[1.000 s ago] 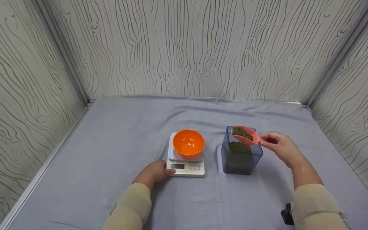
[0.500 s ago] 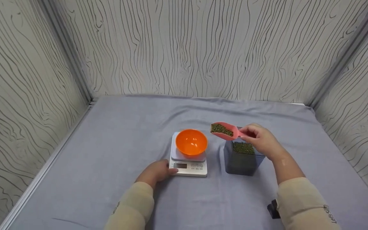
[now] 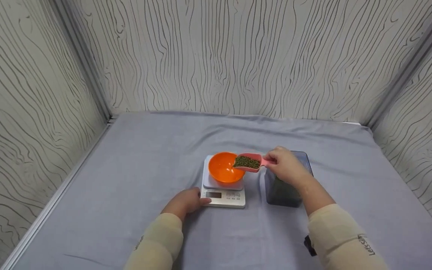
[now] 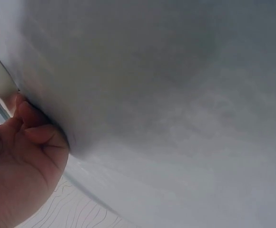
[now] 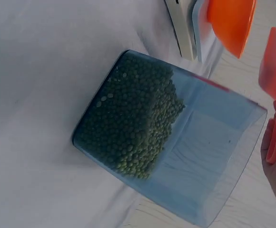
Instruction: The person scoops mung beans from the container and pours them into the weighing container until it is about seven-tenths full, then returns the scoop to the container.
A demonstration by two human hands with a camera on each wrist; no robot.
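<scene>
In the head view my right hand pinches the handle of a pink scoop heaped with green beans. The scoop's open end overlaps the right rim of an orange bowl, whose visible inside is bare. This bowl sits on the platform of a white kitchen scale with a dark display. At the scale's front left corner my left hand grips the edge, thumb on top; the left wrist view shows its curled fingers. My right forearm partly covers the clear bluish container.
In the right wrist view the square container is partly filled with green beans. A wrinkled grey cloth covers the table. Wood-patterned panels enclose it at the back and both sides. Something small and black shows beside my right sleeve.
My right hand has carried the loaded scoop leftward from over the container to the bowl's right rim. My left hand has stayed on the scale. The head view has shifted slightly.
</scene>
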